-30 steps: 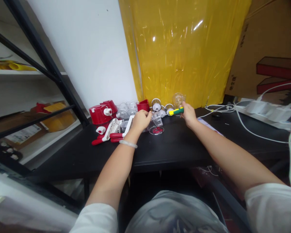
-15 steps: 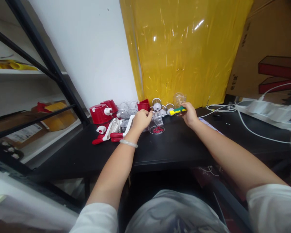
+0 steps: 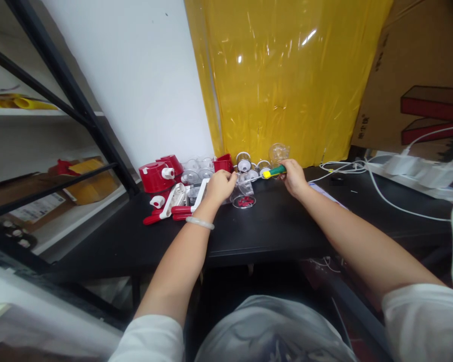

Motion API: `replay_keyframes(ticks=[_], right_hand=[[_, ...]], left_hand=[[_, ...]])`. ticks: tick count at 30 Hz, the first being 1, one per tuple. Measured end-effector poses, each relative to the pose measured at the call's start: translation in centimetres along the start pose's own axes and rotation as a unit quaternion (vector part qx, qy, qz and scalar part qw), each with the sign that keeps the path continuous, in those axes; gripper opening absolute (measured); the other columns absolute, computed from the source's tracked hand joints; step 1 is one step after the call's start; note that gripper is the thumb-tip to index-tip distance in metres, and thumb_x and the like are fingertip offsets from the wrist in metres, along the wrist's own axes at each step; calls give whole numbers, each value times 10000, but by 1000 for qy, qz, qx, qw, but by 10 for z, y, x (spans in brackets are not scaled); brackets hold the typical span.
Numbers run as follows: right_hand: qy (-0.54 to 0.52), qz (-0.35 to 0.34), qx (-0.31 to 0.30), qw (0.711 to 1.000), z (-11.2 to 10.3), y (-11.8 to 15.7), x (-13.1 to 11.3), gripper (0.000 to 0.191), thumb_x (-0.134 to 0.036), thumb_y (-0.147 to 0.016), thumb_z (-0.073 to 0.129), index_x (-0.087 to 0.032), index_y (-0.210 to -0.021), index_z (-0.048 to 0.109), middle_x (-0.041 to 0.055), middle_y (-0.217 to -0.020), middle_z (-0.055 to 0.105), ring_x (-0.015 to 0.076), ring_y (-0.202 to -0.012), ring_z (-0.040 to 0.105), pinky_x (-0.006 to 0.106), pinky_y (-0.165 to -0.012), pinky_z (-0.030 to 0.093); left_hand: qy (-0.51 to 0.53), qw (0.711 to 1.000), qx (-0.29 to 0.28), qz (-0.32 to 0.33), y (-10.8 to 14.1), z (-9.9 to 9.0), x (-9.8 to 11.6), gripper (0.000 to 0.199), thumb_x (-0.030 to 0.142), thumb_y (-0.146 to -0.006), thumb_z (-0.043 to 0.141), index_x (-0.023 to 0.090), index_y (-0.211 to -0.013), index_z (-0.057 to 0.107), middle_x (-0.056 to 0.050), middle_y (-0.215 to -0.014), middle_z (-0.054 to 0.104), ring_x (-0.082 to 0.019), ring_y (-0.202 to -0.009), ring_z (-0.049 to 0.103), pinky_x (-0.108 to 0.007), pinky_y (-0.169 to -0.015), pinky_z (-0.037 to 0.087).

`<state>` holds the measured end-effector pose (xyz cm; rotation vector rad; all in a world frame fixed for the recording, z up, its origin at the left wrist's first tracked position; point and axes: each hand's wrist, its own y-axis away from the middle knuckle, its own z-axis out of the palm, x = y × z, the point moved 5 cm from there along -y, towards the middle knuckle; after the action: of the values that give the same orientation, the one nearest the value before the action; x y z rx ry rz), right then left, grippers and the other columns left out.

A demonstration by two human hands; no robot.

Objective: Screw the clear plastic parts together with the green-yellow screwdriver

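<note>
Screwdriver (image 3: 274,172) was clamped in right hand (image 3: 293,177), just right of clear cup (image 3: 244,190); left hand (image 3: 219,186) was curled at cup's left, grip hidden.

Left hand (image 3: 219,185): arm extended forward, fingers curled into a loose fist, knuckles up, thin bracelet at wrist. Right hand (image 3: 294,177): arm extended forward from the right, fingers closed in a grip, thumb side facing left. Sleeves white, pushed to elbows.

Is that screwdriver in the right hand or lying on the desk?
In the hand. The right hand is closed around the green-and-yellow screwdriver, holding it above the black desk.
</note>
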<state>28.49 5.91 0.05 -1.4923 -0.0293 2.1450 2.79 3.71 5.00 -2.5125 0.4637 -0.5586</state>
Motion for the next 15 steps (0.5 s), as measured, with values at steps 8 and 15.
replay_keyframes(ticks=[8, 15], right_hand=[[-68, -15, -20, 997, 2, -1, 1, 225, -382, -694, 665, -238, -773, 510, -46, -699, 537, 103, -518, 484, 234, -452, 400], [42, -26, 12, 999, -4, -3, 0, 343, -549, -816, 621, -244, -714, 502, -73, -481, 375, 113, -383, 366, 259, -400, 329]], left_hand=[[0, 1000, 0, 3, 0, 1, 0, 501, 424, -1000, 417, 196, -658, 703, -111, -928, 757, -245, -932, 692, -341, -874, 491], [2, 1000, -1, -1, -1, 1, -1, 500, 420, -1000, 423, 196, -654, 705, -113, -920, 761, -245, -935, 692, -341, -883, 498]])
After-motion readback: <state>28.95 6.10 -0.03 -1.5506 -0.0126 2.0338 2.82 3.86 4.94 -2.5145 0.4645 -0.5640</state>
